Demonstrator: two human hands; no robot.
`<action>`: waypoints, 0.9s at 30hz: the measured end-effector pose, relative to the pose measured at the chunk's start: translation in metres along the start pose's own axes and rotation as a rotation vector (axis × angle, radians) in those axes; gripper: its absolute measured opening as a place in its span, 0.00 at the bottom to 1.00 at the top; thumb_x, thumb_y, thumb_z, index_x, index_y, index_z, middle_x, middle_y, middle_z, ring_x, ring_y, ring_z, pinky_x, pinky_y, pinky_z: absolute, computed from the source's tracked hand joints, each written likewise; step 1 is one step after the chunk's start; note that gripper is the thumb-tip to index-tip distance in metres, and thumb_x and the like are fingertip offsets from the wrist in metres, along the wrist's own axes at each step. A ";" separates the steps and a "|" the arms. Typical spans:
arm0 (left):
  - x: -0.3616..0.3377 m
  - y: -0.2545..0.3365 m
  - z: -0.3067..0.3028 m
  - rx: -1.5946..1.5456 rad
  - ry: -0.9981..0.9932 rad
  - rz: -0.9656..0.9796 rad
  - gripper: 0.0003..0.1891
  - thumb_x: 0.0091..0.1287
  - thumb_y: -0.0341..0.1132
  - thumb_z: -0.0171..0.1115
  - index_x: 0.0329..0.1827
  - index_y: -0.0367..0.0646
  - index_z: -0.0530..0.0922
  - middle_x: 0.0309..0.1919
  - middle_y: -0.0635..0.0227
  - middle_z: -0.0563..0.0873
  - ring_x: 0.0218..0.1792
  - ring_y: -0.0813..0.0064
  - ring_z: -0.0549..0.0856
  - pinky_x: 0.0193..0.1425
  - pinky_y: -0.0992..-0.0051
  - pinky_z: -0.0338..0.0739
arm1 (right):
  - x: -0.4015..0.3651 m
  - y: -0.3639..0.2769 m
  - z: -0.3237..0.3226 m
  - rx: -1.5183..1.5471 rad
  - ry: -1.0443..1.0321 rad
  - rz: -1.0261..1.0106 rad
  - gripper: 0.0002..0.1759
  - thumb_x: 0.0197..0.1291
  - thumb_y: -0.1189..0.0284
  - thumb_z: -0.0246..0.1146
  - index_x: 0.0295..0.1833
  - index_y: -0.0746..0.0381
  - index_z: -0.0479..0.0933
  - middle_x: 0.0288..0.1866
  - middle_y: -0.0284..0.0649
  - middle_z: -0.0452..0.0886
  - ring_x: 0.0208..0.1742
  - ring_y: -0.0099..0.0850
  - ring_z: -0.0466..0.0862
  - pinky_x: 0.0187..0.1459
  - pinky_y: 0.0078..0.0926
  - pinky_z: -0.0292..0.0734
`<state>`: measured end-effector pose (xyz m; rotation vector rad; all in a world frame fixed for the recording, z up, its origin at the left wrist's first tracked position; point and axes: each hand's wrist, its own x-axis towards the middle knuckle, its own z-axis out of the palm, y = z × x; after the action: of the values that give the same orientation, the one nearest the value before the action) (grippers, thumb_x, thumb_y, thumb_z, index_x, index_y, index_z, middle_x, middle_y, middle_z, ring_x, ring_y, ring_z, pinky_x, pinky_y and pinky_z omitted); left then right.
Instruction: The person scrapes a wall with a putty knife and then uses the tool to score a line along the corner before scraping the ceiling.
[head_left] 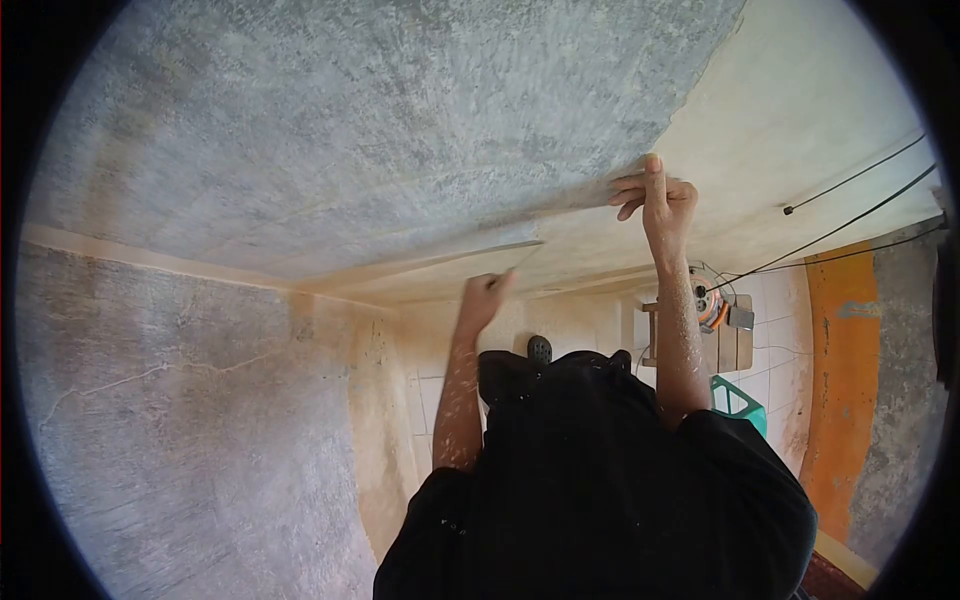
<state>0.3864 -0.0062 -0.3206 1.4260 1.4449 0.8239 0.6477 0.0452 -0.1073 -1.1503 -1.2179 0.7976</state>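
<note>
Just left of the frame's centre, the left hand (pixel 485 297) is closed in a fist around a slim pale flat-bladed tool (pixel 521 260), whose tip meets the rough grey plastered surface (pixel 350 130) where it borders a cream-coloured band. The right hand (pixel 660 197), well apart at upper right, holds nothing, its fingers pressed loosely against that same grey edge. Lower right lie an orange cable reel (pixel 708 305), a green plastic stool (pixel 740 400) and thin black cables (pixel 850 220).

Unfinished room (raw plaster wall (pixel 180 420), loose cables (pixel 850 220))
</note>
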 end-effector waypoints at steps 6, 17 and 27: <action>-0.017 0.003 -0.030 0.038 0.034 -0.142 0.27 0.67 0.50 0.63 0.26 0.28 0.76 0.15 0.70 0.67 0.23 0.81 0.65 0.26 0.71 0.63 | 0.000 -0.001 0.000 -0.014 -0.015 -0.041 0.33 0.72 0.55 0.53 0.26 0.74 0.82 0.19 0.48 0.82 0.15 0.29 0.79 0.18 0.22 0.75; -0.016 -0.001 -0.004 -0.004 0.077 -0.113 0.27 0.67 0.50 0.63 0.25 0.29 0.77 0.14 0.71 0.69 0.22 0.82 0.65 0.25 0.73 0.60 | 0.000 0.000 0.004 -0.053 0.026 -0.030 0.34 0.72 0.53 0.53 0.26 0.73 0.83 0.16 0.46 0.81 0.13 0.27 0.78 0.17 0.20 0.73; -0.019 -0.008 0.000 -0.080 0.111 -0.039 0.26 0.67 0.49 0.63 0.23 0.30 0.75 0.15 0.69 0.67 0.23 0.82 0.66 0.26 0.71 0.63 | 0.002 -0.001 0.003 -0.036 0.022 -0.024 0.33 0.72 0.54 0.53 0.26 0.73 0.83 0.16 0.46 0.81 0.13 0.26 0.78 0.17 0.20 0.72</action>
<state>0.3814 -0.0258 -0.3251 1.3054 1.5012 0.9386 0.6446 0.0473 -0.1060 -1.1685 -1.2305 0.7460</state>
